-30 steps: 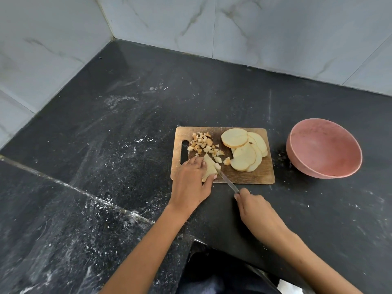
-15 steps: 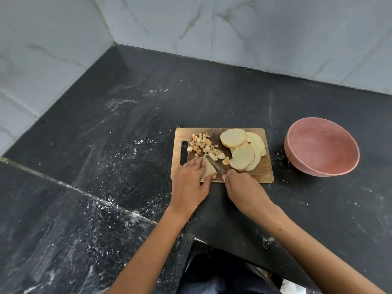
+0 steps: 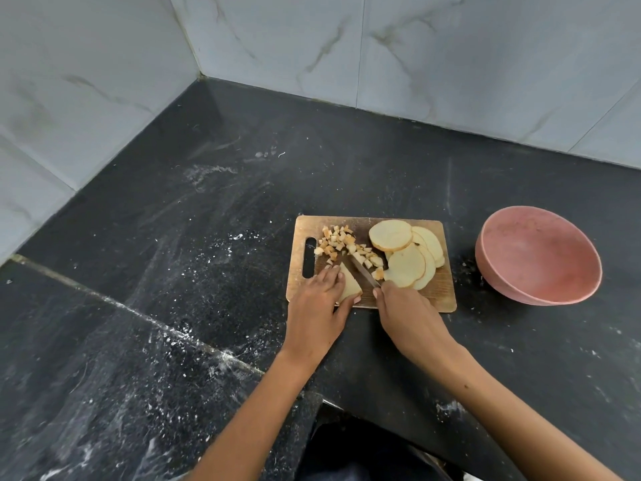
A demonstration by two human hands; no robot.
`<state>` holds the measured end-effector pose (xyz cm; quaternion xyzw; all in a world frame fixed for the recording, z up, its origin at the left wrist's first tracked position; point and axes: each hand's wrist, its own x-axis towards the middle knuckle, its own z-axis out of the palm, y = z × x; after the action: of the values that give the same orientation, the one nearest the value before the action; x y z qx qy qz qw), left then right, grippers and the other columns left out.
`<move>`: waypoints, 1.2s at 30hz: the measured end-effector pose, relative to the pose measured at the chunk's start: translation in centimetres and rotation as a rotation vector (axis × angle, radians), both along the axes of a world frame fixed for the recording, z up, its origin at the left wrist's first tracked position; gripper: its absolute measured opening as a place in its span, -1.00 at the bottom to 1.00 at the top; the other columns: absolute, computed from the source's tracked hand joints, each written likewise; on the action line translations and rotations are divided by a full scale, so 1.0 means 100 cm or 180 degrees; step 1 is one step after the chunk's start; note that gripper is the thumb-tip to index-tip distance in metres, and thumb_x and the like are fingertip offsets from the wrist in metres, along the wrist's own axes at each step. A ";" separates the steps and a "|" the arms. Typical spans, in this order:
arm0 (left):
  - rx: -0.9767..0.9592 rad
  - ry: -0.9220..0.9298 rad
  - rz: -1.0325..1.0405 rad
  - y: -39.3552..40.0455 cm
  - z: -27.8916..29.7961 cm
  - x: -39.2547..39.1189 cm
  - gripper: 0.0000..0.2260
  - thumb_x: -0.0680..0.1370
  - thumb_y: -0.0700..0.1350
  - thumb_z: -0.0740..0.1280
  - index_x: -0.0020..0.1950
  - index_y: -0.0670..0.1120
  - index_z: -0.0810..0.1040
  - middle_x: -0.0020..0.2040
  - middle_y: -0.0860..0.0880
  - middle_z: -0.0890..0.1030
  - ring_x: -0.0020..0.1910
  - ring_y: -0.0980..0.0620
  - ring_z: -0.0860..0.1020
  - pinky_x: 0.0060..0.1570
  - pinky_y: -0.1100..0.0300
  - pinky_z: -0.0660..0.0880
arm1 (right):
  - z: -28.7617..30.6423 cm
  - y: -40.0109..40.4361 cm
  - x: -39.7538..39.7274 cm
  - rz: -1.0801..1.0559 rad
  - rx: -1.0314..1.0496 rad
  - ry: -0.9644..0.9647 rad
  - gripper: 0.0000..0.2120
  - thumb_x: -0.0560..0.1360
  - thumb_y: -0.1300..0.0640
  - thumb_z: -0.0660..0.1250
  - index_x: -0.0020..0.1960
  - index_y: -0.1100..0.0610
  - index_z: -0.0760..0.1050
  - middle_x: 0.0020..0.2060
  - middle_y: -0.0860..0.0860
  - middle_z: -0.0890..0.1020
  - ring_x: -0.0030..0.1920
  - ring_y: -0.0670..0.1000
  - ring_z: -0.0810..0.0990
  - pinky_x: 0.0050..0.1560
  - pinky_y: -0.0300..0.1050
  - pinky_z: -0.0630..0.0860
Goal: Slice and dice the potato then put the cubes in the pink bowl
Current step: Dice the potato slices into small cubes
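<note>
Both hands work at the near edge of the board (image 3: pixel 440 296). Left hand (image 3: pixel 321 307) lies on a potato wedge (image 3: pixel 348 284), fingers curled over it and thumb at its near corner, so much of the wedge is hidden. Right hand (image 3: pixel 409 314) grips the knife (image 3: pixel 362 269); its handle is buried in the fist and only the blade shows, slanting away between the hands beside the wedge. Just beyond the left hand lies a heap of cubes (image 3: pixel 341 243), too small to count. Beyond the right hand, slices (image 3: pixel 407 255) overlap, covering that end of the board. Pink bowl (image 3: pixel 539 260) sits well right of the right hand, tilted, on the black counter (image 3: pixel 208 237). Open dusty counter spreads left of the left hand to the tiled walls (image 3: pixel 451 57).
</note>
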<state>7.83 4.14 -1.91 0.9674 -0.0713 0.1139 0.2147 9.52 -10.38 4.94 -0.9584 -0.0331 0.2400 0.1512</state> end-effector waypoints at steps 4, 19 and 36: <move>-0.0082 -0.0006 0.0028 0.003 -0.002 -0.004 -0.62 0.53 0.05 0.29 0.20 -0.16 0.62 0.22 -0.10 0.60 0.23 -0.04 0.56 0.29 0.08 0.27 | 0.002 0.006 -0.007 0.0110 0.0089 0.0052 -0.79 0.67 0.05 0.03 0.11 0.12 0.38 -0.09 0.06 0.57 -0.10 0.04 0.58 -0.05 0.02 0.57; -0.0485 0.0140 0.0022 0.000 -0.003 0.000 -0.69 0.48 -0.16 0.45 0.19 -0.22 0.61 0.22 -0.15 0.59 0.25 -0.10 0.55 0.30 0.00 0.40 | 0.000 0.029 -0.006 0.0095 -0.0199 0.0108 -0.83 0.64 0.14 0.09 0.20 0.15 0.33 0.06 0.10 0.57 0.06 0.11 0.58 -0.12 -0.08 0.42; -0.0331 -0.0014 0.0042 -0.003 -0.003 -0.001 -0.72 0.46 -0.16 0.47 0.13 -0.24 0.64 0.17 -0.17 0.62 0.19 -0.12 0.58 0.26 0.04 0.32 | -0.006 0.015 -0.025 -0.0014 -0.0355 0.0440 -0.87 0.66 0.17 0.04 0.19 0.14 0.27 0.09 0.13 0.57 0.08 0.14 0.58 -0.11 -0.02 0.43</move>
<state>7.70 3.89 -2.24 0.9551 -0.0594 0.1210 0.2639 6.99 -8.88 4.37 -0.9465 -0.0071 0.3068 0.1000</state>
